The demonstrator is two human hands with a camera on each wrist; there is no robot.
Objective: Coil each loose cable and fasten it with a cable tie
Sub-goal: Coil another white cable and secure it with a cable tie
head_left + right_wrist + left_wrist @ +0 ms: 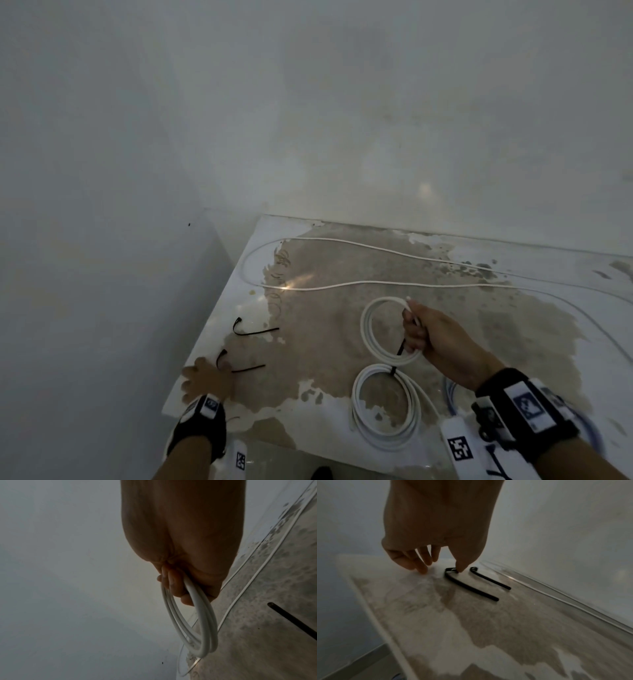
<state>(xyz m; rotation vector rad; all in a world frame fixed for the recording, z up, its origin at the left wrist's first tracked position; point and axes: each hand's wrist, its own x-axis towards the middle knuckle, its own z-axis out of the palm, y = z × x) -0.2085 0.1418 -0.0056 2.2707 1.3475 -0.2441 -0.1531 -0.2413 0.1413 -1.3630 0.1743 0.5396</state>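
My right hand (414,329) grips a small white cable coil (380,329) by its right side, lifted above the worn table (342,349); in the right wrist view the fingers (178,589) curl round the coil's strands (202,631). A second white coil (387,409) lies flat just below it, bound by a black tie (394,371). A long loose white cable (342,286) snakes across the back of the table. My left hand (205,375) rests at the table's left edge, its thumb tip (459,569) touching the head of a black cable tie (471,588). Another black tie (255,331) lies beyond it.
White walls close in behind and to the left of the table, and its left edge (195,346) drops off beside my left hand. A thin blue cable (452,394) shows near my right wrist. A black tie (291,619) lies on the table in the right wrist view.
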